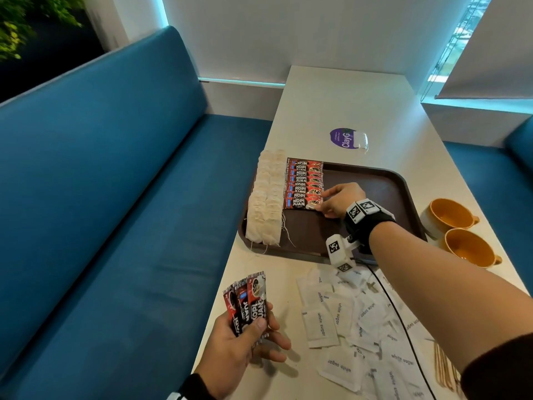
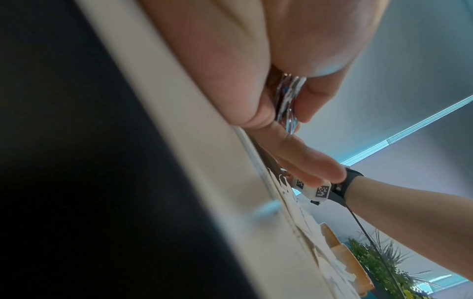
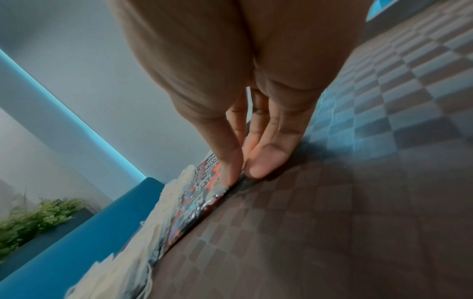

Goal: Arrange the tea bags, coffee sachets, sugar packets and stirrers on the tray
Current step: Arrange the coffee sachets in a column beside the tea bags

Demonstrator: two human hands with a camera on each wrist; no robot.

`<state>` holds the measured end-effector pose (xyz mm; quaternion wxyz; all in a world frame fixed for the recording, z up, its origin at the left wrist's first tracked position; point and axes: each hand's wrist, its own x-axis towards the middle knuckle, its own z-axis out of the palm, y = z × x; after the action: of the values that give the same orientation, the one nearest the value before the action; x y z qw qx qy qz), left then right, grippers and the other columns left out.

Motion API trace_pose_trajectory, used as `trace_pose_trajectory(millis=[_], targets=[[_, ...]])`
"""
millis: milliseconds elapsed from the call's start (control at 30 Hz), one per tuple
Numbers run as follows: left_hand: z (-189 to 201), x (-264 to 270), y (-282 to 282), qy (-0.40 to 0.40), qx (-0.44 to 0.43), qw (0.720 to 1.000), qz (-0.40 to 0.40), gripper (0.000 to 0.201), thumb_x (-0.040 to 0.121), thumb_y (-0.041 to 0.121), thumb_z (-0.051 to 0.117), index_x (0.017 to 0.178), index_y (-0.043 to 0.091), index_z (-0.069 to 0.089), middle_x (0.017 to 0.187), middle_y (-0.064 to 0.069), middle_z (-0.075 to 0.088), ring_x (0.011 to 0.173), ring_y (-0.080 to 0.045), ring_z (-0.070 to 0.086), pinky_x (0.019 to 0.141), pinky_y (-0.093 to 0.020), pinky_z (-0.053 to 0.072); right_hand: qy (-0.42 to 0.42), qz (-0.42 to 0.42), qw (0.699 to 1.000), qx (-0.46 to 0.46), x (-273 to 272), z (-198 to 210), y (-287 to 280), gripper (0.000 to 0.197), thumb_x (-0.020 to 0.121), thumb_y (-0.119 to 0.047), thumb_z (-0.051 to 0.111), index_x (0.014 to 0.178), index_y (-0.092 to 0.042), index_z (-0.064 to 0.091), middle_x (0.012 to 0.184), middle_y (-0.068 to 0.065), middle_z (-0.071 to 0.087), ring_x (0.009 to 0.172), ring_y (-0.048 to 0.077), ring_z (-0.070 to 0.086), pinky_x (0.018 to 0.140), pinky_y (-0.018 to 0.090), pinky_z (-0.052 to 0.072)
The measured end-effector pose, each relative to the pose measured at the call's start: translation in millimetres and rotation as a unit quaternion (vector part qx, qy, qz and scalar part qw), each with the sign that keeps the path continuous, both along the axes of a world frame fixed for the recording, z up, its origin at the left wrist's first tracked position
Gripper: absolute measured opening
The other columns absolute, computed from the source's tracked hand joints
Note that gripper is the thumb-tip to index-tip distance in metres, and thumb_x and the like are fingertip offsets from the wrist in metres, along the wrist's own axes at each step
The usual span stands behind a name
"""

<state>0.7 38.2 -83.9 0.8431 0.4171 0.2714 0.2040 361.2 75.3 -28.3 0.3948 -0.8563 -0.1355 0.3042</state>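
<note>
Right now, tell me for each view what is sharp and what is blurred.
Head view: sharp on the tray and the coffee sachets; the plant top left smears. Left wrist view: the left hand fills it, soft; the table edge blurs. Right wrist view: fingers fairly clear, tea bags blurred.

From my head the camera looks forward and down across the desk (image 1: 340, 111), taking in both hands from a fair way off. The camera on my left wrist sits low by the desk edge, looking up along my fingers (image 2: 302, 159). My right wrist's camera hovers close over the tray (image 3: 358, 222), which the head view shares.
</note>
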Motion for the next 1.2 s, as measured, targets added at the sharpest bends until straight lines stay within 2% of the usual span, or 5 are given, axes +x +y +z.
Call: trace_pose_trajectory(millis=[333, 500, 733, 1033, 1200], targets=[[-1, 0, 0, -0.003, 0.0, 1.0, 0.0, 0.027, 0.087, 0.01, 0.066, 0.112, 0.0, 0.065, 0.097, -0.03, 0.064, 0.083, -0.059, 0.065, 0.061, -0.049, 0.059, -0.019, 0.003, 1.0, -0.012, 2, -4, 0, 0.026, 0.066, -0.008, 0.095, 0.08, -0.01, 0.074, 0.085, 0.013, 0.076, 0.071, 0.023, 0.073, 0.073, 0.041, 0.065], [-1, -1, 0, -0.003, 0.015, 1.0, -0.004, 0.034, 0.084, 0.005, 0.067, 0.116, -0.005, 0.06, 0.1, -0.028, 0.064, 0.083, -0.057, 0.066, 0.064, -0.048, 0.06, -0.049, 0.001, 0.999, 0.013, -1, -1, -10, 0.017, 0.079, -0.022, 0.088, 0.083, -0.016, 0.073, 0.087, 0.009, 0.076, 0.067, 0.018, 0.067, 0.076, 0.038, 0.064], [-3, -3, -4, 0.034, 0.079, 0.996, 0.022, 0.027, 0.088, 0.002, 0.063, 0.114, 0.002, 0.069, 0.103, -0.028, 0.069, 0.078, -0.048, 0.069, 0.069, -0.045, 0.062, -0.074, 0.075, 0.983, 0.149, -59, 32, -59, 0.007, 0.086, -0.013, 0.078, 0.09, -0.018, 0.074, 0.077, 0.002, 0.071, 0.06, 0.01, 0.063, 0.064, 0.029, 0.057], [-1, -1, -5, 0.053, 0.109, 0.993, 0.01, 0.018, 0.096, -0.012, 0.054, 0.095, -0.009, 0.071, 0.071, -0.034, 0.064, 0.063, -0.036, 0.062, 0.055, -0.033, 0.054, 0.007, 0.233, 0.946, 0.224, -173, 17, -137, 0.051, 0.086, -0.003, 0.073, 0.117, -0.042, 0.069, 0.113, -0.003, 0.068, 0.093, 0.023, 0.071, 0.076, 0.04, 0.064], [1, 0, -7, 0.06, 0.103, 0.993, 0.016, 0.013, 0.094, -0.01, 0.058, 0.09, -0.007, 0.07, 0.064, -0.031, 0.062, 0.053, -0.032, 0.059, 0.049, -0.031, 0.053, 0.021, 0.139, 0.95, 0.278, -195, 1, -159, 0.037, 0.091, 0.003, 0.069, 0.113, -0.027, 0.073, 0.093, 0.004, 0.073, 0.078, 0.023, 0.072, 0.073, 0.041, 0.064]])
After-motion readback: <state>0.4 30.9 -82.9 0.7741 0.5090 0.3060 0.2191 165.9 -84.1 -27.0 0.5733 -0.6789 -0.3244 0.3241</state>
